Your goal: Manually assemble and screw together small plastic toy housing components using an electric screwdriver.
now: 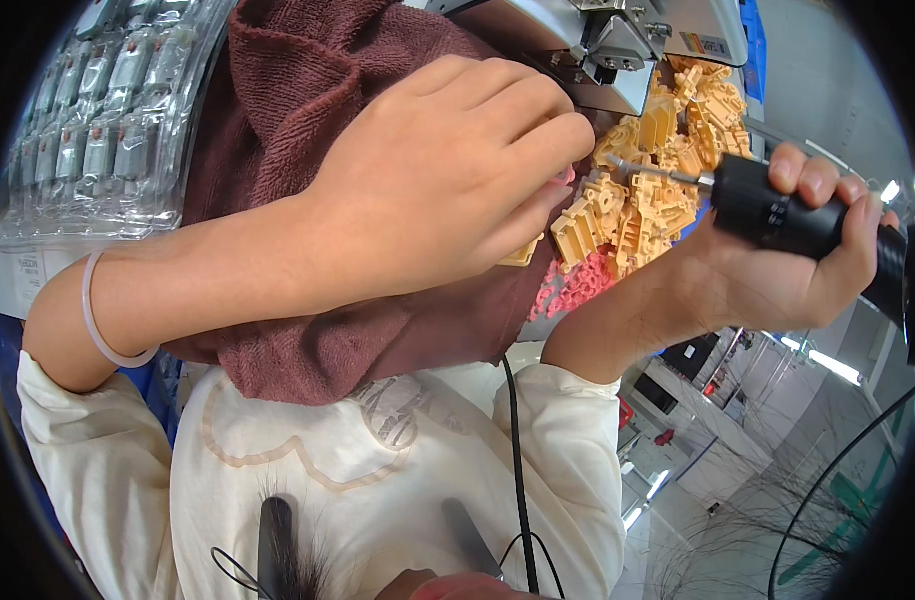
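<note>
My right hand point(798, 235) is wrapped round a black electric screwdriver point(773, 205). Its thin metal bit points left, and the tip is near my left hand's fingertips. Over the brown towel point(378, 345), my left hand point(468, 165) is closed with its back up and its fingers curled. The edge of a yellow plastic housing point(523, 254) shows below the palm, and a small bit of pink point(568, 175) shows by the fingertips. The hand hides most of both.
Many yellow plastic housings point(643, 215) lie heaped at the right, with small pink parts point(581, 285) in front of them. A metal machine point(618, 50) stands at the back. Clear trays of grey parts point(108, 120) are at the left. A black cable point(518, 450) hangs by my shirt.
</note>
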`<action>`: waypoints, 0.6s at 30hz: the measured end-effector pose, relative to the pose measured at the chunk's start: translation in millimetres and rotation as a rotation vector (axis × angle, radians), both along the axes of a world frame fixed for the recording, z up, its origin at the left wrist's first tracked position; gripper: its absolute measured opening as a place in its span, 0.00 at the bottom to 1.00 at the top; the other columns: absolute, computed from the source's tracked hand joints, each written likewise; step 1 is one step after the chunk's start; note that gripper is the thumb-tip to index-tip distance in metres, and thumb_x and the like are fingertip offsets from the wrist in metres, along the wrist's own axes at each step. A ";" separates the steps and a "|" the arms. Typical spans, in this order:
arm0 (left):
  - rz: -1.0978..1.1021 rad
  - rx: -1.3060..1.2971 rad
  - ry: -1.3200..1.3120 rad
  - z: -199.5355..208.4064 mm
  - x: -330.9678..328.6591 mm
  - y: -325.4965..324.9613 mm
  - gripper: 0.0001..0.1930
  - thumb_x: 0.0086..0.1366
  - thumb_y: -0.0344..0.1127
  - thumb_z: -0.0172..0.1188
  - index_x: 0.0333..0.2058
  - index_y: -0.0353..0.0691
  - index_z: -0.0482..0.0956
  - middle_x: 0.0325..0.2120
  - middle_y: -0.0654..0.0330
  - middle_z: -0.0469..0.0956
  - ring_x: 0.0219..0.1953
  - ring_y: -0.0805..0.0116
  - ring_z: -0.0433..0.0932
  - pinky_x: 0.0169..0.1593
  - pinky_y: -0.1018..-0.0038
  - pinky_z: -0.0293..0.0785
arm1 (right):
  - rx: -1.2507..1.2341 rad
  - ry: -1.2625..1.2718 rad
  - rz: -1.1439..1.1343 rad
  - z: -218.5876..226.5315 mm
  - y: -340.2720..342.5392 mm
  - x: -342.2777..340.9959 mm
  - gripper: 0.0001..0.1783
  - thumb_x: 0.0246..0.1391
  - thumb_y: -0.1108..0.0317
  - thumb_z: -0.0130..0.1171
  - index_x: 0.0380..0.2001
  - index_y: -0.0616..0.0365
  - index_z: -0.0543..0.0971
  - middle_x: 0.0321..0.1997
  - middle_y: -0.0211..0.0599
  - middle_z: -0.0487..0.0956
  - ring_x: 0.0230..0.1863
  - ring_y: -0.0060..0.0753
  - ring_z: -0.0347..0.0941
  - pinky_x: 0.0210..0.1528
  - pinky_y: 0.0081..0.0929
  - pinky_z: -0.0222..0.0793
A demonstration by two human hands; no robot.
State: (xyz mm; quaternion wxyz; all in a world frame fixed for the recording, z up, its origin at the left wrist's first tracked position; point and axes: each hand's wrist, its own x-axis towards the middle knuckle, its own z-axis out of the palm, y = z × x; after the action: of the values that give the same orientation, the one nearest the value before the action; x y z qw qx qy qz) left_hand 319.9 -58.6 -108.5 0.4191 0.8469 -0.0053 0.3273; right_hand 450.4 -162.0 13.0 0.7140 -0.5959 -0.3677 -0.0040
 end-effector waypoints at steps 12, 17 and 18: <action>0.018 -0.009 0.002 0.9 2.7 -1.5 0.10 0.54 0.32 0.66 0.36 0.43 0.77 0.41 0.63 0.77 0.41 0.60 0.77 0.43 0.68 0.70 | 0.003 -0.104 -0.057 -27.4 -1.9 -17.4 0.14 0.51 0.70 0.55 0.41 0.64 0.68 0.26 0.38 0.71 0.21 0.30 0.69 0.20 0.28 0.68; 0.013 -0.015 0.008 1.9 2.1 -2.2 0.10 0.54 0.31 0.66 0.36 0.43 0.77 0.40 0.63 0.77 0.41 0.59 0.77 0.43 0.68 0.71 | -0.025 -0.128 -0.100 -29.1 2.7 -19.0 0.10 0.49 0.67 0.55 0.27 0.64 0.71 0.22 0.39 0.71 0.20 0.30 0.68 0.20 0.27 0.67; 0.011 -0.016 0.016 1.9 1.9 -2.1 0.10 0.54 0.31 0.66 0.35 0.43 0.77 0.40 0.63 0.77 0.41 0.59 0.77 0.43 0.68 0.71 | -0.027 -0.126 -0.100 -30.0 1.4 -18.2 0.10 0.49 0.67 0.55 0.27 0.64 0.71 0.22 0.39 0.71 0.20 0.30 0.68 0.20 0.27 0.67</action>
State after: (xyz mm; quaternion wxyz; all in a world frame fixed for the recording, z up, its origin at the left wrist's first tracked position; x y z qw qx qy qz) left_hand 321.7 -60.7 -106.5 0.4241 0.8461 0.0052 0.3229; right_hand 432.2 -160.6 -17.0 0.6802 -0.6216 -0.3817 -0.0725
